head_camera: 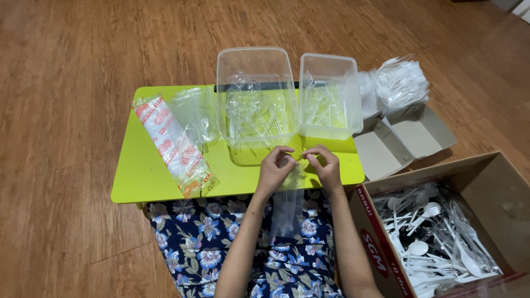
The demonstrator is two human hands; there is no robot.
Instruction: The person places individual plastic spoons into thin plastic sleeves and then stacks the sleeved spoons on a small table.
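While both hands meet at frame centre, the left hand [274, 168] and right hand [327, 165] pinch the mouth of a clear sleeve [287, 204] hanging over the lap, fingers nearly closed. Judging by this, the sleeve is being opened; spreading its mouth needs a gentle pull apart.

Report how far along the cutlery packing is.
Done: packed pieces fill the cardboard box at the right. In hand: the left hand and right hand pinch the top of a narrow clear sleeve over the lap. Left: clear cutlery in the two clear tubs, and a roll of sleeves on the green table.
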